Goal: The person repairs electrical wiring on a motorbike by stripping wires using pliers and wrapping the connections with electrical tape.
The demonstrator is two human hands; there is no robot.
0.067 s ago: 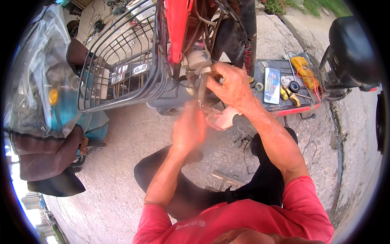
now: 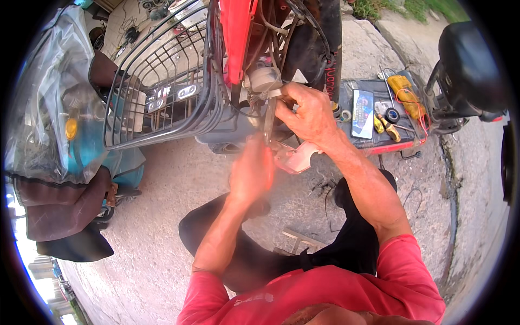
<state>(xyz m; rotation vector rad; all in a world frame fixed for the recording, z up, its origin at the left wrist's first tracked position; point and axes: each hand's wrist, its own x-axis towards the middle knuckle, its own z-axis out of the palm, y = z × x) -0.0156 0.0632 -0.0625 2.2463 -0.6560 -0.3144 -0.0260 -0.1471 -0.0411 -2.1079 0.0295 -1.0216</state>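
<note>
In front of me, below the red body panel (image 2: pixel 234 40) of a scooter, a dull metal cylinder-shaped part (image 2: pixel 266 79) hangs among cables. My right hand (image 2: pixel 310 114) is closed in a pinch just beneath it, thumb and forefinger at the upper end of a narrow grey metal piece (image 2: pixel 268 116). That piece slopes down toward my left hand (image 2: pixel 252 169), which is smeared by motion; its fingers cannot be made out. Under both hands shows a pale pinkish, partly see-through curved piece (image 2: pixel 295 158), its hold hidden.
A black wire basket (image 2: pixel 162 138) juts out at left, before a plastic-covered teal vehicle (image 2: pixel 86 149). On the right, a dark platform (image 2: pixel 355 86) carries a phone (image 2: pixel 362 114), a yellow multimeter (image 2: pixel 403 89), black tape (image 2: pixel 392 114) and yellow-handled tools (image 2: pixel 387 127). A black seat (image 2: pixel 471 65) stands farther right.
</note>
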